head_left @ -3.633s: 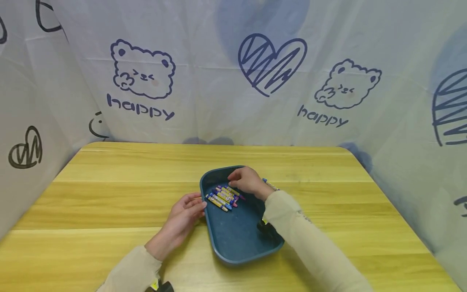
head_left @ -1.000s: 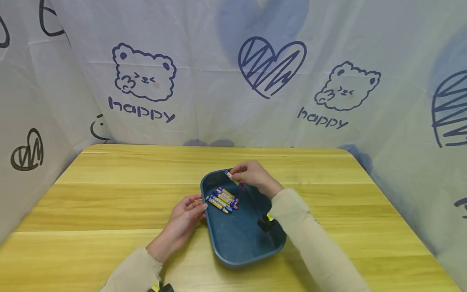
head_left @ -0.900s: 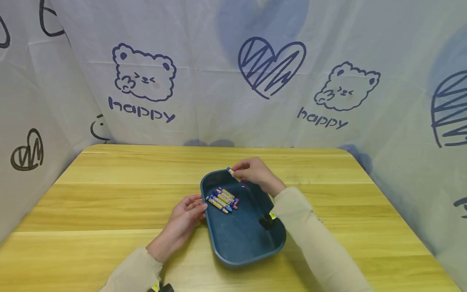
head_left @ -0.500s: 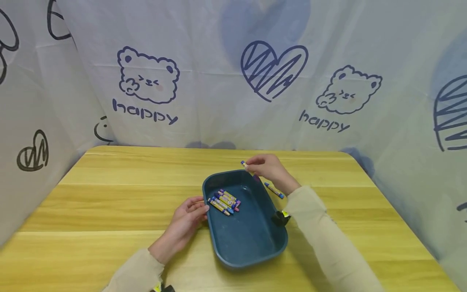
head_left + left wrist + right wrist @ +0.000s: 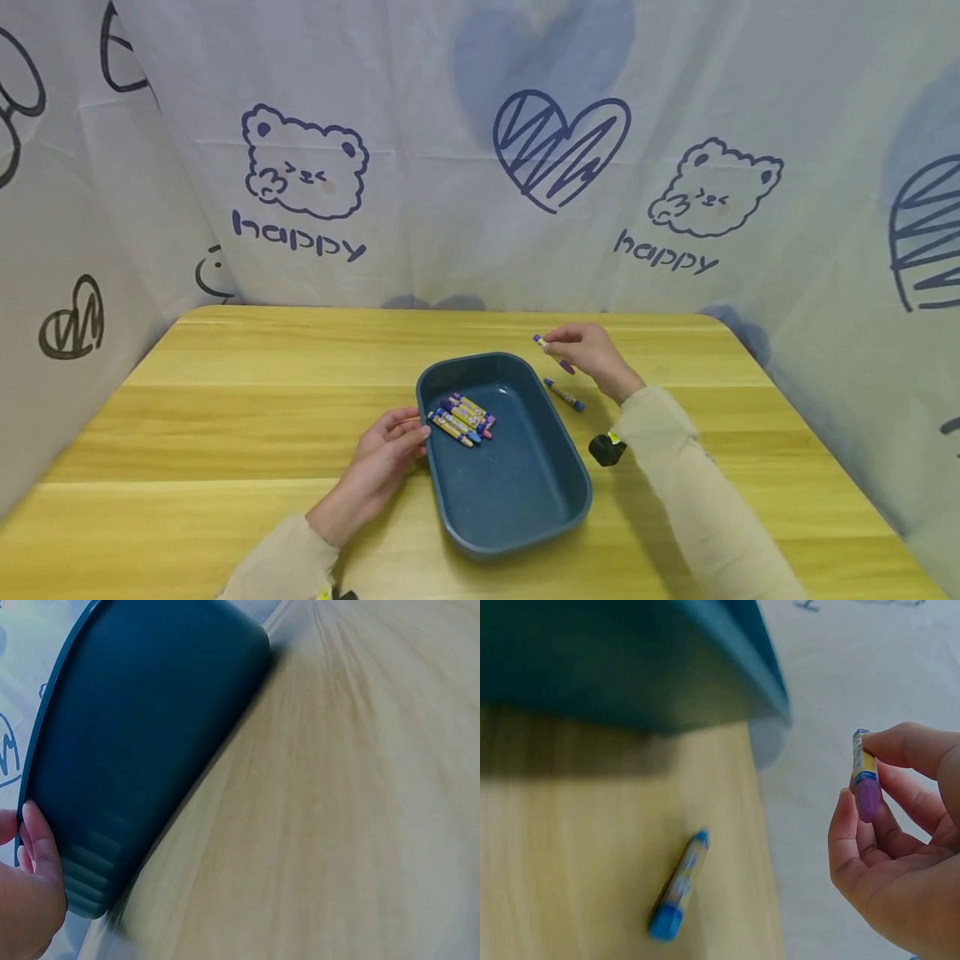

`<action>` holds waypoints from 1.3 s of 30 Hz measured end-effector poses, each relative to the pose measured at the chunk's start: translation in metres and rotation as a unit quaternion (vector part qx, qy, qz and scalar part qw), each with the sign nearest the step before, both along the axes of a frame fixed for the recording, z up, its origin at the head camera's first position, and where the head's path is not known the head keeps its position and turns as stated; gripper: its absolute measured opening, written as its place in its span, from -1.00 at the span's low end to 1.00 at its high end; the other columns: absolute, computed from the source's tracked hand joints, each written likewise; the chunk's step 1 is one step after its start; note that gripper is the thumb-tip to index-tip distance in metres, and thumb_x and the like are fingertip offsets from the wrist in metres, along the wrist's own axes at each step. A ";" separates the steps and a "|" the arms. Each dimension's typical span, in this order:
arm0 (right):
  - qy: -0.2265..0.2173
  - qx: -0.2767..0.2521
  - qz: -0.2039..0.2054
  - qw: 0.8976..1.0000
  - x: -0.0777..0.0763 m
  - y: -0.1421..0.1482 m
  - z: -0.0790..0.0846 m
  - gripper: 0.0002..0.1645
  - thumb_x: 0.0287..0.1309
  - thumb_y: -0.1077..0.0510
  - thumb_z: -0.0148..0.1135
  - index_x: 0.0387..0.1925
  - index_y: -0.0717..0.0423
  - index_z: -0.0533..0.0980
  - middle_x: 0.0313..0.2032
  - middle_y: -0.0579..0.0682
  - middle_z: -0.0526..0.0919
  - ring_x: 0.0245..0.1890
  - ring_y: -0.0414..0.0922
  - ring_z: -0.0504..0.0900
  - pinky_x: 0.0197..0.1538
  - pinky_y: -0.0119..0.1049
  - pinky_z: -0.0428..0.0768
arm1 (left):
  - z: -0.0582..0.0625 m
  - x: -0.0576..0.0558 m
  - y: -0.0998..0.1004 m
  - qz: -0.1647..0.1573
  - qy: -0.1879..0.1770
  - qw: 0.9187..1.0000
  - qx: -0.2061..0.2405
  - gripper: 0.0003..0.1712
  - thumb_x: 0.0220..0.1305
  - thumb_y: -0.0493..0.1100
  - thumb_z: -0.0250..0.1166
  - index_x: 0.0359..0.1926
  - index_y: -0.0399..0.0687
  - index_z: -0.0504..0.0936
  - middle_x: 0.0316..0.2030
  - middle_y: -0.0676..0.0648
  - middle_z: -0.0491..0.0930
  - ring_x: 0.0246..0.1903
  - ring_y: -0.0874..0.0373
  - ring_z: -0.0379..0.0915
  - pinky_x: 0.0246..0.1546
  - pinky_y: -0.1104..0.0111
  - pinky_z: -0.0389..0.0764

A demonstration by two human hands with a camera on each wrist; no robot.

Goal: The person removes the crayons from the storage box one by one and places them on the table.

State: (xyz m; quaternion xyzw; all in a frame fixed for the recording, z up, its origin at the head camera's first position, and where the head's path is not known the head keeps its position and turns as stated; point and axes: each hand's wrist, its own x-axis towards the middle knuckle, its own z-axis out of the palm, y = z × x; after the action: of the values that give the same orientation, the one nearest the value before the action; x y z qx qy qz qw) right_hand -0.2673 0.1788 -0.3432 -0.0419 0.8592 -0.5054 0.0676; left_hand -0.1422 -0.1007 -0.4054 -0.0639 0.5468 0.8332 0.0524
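Note:
Between thumb and fingertips, my right hand [image 5: 592, 354] pinches a purple crayon [image 5: 868, 796] with a yellow wrapper, above the table just right of the tray. A blue crayon [image 5: 564, 395] lies on the table below that hand, beside the tray's right wall. My left hand [image 5: 375, 467] holds the left rim of the dark blue tray [image 5: 510, 500], fingers along its outer wall in the left wrist view. Several crayons [image 5: 463, 418] in yellow wrappers lie bunched inside the tray near its left wall.
The wood-grain table [image 5: 225, 433] spreads around the tray. A pale cloth [image 5: 435, 183] with bear, heart and "happy" drawings hangs behind the far edge and along both sides. A small black device [image 5: 606, 450] sits at the right wrist.
My right hand has picked the purple crayon out of the tray and carried it right, past the rim. The blue crayon on the table has come into view. My left hand stays at the rim.

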 end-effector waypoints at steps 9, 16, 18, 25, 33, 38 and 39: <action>0.003 0.010 -0.026 1.000 -0.003 0.025 -0.022 -0.70 0.21 0.23 0.25 -0.06 0.34 0.58 -0.23 0.06 0.66 -0.62 -0.24 0.36 -0.43 -0.32 0.43 | -0.003 0.000 0.001 0.001 -0.014 1.000 0.002 -0.57 0.22 -0.49 0.16 0.11 -0.40 0.31 -0.31 -0.04 0.44 -0.37 0.22 0.42 -0.30 0.47 0.53; 0.009 0.032 -0.035 0.999 -0.002 0.037 -0.031 -0.70 0.22 0.23 0.24 -0.05 0.35 0.58 -0.19 0.12 0.66 -0.53 -0.21 0.40 -0.41 -0.33 0.45 | -0.002 0.000 0.001 -0.003 -0.006 1.000 -0.004 -0.57 0.24 -0.47 0.16 0.11 -0.42 0.30 -0.30 -0.05 0.45 -0.36 0.23 0.42 -0.30 0.48 0.53; 0.008 0.042 -0.037 0.998 -0.001 0.040 -0.034 -0.69 0.23 0.22 0.24 -0.05 0.34 0.58 -0.13 0.16 0.65 -0.44 -0.17 0.47 -0.37 -0.35 0.48 | -0.001 0.000 0.001 -0.002 -0.005 1.000 0.000 -0.58 0.23 -0.48 0.17 0.11 -0.42 0.30 -0.30 -0.05 0.45 -0.37 0.23 0.42 -0.31 0.48 0.53; 0.027 0.065 -0.040 0.997 0.001 0.048 -0.046 -0.71 0.20 0.26 0.23 -0.07 0.36 0.60 -0.10 0.22 0.66 -0.19 -0.04 0.56 -0.26 -0.37 0.54 | -0.001 0.000 0.002 -0.005 -0.004 1.000 -0.004 -0.57 0.23 -0.47 0.17 0.11 -0.41 0.30 -0.31 -0.03 0.44 -0.37 0.24 0.42 -0.30 0.48 0.53; 0.014 0.076 -0.054 0.996 0.001 0.050 -0.054 -0.73 0.19 0.24 0.25 -0.10 0.31 0.62 -0.09 0.20 0.64 -0.27 -0.06 0.51 -0.33 -0.34 0.50 | -0.001 -0.001 -0.001 -0.005 -0.008 1.000 -0.001 -0.56 0.21 -0.48 0.18 0.11 -0.41 0.30 -0.29 -0.05 0.45 -0.36 0.22 0.42 -0.29 0.47 0.54; 0.001 0.079 -0.057 0.995 0.001 0.050 -0.059 -0.74 0.17 0.25 0.25 -0.11 0.29 0.63 -0.10 0.20 0.64 -0.29 -0.05 0.53 -0.35 -0.32 0.52 | -0.001 -0.002 -0.001 -0.005 -0.010 1.000 0.003 -0.57 0.23 -0.48 0.18 0.11 -0.40 0.31 -0.29 -0.05 0.45 -0.37 0.22 0.42 -0.30 0.47 0.54; 0.000 0.078 -0.058 0.995 0.001 0.049 -0.059 -0.74 0.17 0.25 0.25 -0.12 0.29 0.63 -0.11 0.20 0.65 -0.31 -0.05 0.53 -0.36 -0.31 0.52 | -0.001 -0.002 -0.001 -0.004 -0.010 1.000 0.003 -0.58 0.23 -0.48 0.17 0.10 -0.40 0.31 -0.29 -0.05 0.45 -0.37 0.22 0.43 -0.30 0.47 0.54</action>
State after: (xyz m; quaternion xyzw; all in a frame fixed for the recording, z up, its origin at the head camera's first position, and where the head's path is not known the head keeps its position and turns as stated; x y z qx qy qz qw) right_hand -0.2666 0.2283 -0.4022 0.0134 0.8969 -0.4401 0.0419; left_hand -0.1438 -0.1013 -0.4061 -0.0699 0.5436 0.8341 0.0618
